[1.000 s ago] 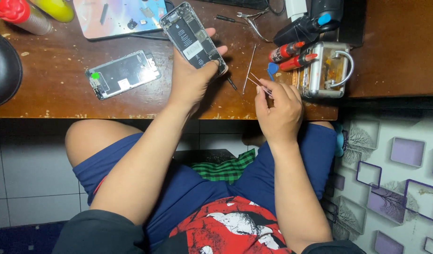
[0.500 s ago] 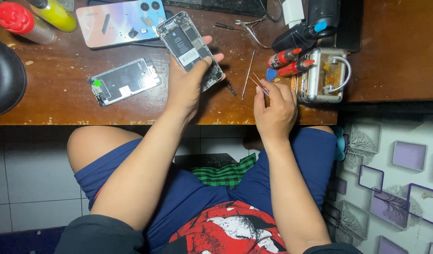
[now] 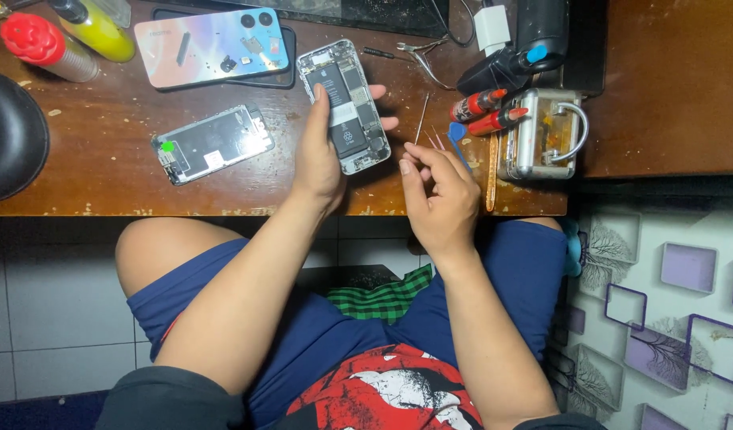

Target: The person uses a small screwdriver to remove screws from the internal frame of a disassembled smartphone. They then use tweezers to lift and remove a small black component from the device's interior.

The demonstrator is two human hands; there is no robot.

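Note:
My left hand (image 3: 320,155) grips an opened phone body (image 3: 344,103), its battery and circuit boards facing up, just above the wooden table (image 3: 103,179). My right hand (image 3: 438,191) pinches thin tweezers (image 3: 437,140), tips pointing away from me, just right of the phone. The phone's detached screen panel (image 3: 212,143) lies face down to the left.
A phone with a pastel back (image 3: 211,45) lies at the far side. Red-handled screwdrivers (image 3: 486,111), a metal box with a handle (image 3: 542,135), a thin probe (image 3: 421,115), a yellow bottle (image 3: 96,28), a red-capped bottle (image 3: 40,48) and a black round object (image 3: 12,135) surround the work spot.
My left hand has tilted the opened phone more upright and drawn it slightly nearer. My right hand stays beside it with the tweezers. The camera view has shifted.

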